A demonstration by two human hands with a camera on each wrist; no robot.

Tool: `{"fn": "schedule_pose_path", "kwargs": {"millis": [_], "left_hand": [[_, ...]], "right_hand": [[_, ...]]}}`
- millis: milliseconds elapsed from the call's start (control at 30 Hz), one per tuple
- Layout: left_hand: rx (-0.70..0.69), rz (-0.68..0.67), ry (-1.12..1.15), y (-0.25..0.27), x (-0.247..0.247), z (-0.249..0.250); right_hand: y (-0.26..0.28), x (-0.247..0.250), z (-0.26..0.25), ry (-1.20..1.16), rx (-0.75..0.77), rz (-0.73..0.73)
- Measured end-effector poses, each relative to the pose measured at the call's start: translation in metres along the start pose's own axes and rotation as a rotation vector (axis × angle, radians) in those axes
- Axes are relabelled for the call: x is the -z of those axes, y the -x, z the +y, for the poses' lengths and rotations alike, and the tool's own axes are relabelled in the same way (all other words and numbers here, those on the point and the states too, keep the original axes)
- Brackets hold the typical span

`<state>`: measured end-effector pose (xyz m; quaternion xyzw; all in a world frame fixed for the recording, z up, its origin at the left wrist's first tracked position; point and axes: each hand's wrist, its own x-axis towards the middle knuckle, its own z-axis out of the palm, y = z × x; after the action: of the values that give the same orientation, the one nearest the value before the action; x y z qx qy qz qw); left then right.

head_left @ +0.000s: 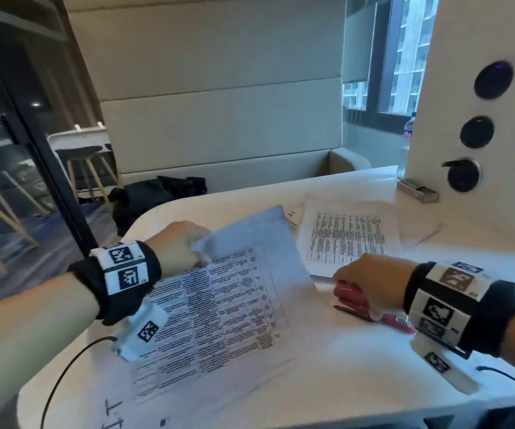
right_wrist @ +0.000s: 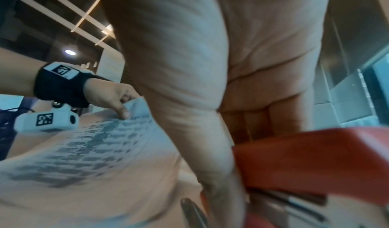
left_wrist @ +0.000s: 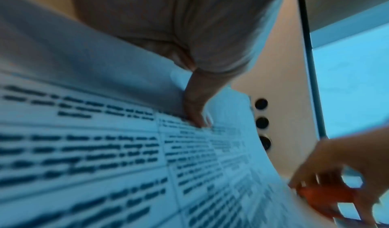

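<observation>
A stack of printed sheets with tables lies on the white table in front of me. My left hand pinches the far left corner of the top sheet and bends it up, thumb on the printed side. A red stapler sits on the table just right of the stack's edge. My right hand grips the red stapler from above, fingers curled round its body. In the left wrist view, the right hand and the stapler show at the lower right, blurred.
A second printed sheet lies farther back on the table. A small metal box stands by the white wall panel with round dark sockets. A black bag sits on the bench behind. Thin cables trail from both wrists.
</observation>
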<state>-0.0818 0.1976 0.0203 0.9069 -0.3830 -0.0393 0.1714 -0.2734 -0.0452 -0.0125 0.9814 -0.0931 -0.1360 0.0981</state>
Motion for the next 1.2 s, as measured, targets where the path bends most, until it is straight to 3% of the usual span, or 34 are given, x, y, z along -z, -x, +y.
{"fn": "schedule_pose_path", "kwargs": {"millis": [100,200,300,467,600,733,800,867,1033,1200], "left_hand": [[0.025,0.281,0.249,0.006,0.029,-0.012],[0.004,0.465,0.479,0.017,0.037,-0.017],[-0.082,0.583,0.773,0.034,0.029,-0.002],[-0.141,0.694,0.816,0.044,0.017,0.027],[-0.207,0.691,0.963,0.049,0.032,0.036],[-0.235,0.549,1.204,0.047,0.034,0.023],[-0.256,0.468,1.24,0.042,0.025,0.02],[-0.268,0.495,1.221,0.037,0.019,0.024],[-0.267,0.722,1.307,0.022,0.031,0.029],[-0.313,0.608,1.17,0.019,0.04,0.033]], "right_hand": [[-0.003,0.011,0.009,-0.24,-0.091,0.148],[-0.016,0.025,0.009,-0.83,-0.041,0.336],[-0.029,0.034,-0.01,-1.387,0.032,0.53],[-0.042,0.056,-0.047,-1.776,0.104,0.955],[-0.028,0.086,-0.047,-1.706,0.242,1.112],[-0.013,0.1,-0.038,-1.642,0.412,1.087],[-0.013,0.098,-0.041,-1.677,0.41,0.986],[-0.017,0.096,-0.047,-1.666,0.404,0.889],[-0.021,0.111,-0.048,-1.649,0.357,1.0],[-0.023,0.119,-0.047,-1.658,0.357,1.01]]}}
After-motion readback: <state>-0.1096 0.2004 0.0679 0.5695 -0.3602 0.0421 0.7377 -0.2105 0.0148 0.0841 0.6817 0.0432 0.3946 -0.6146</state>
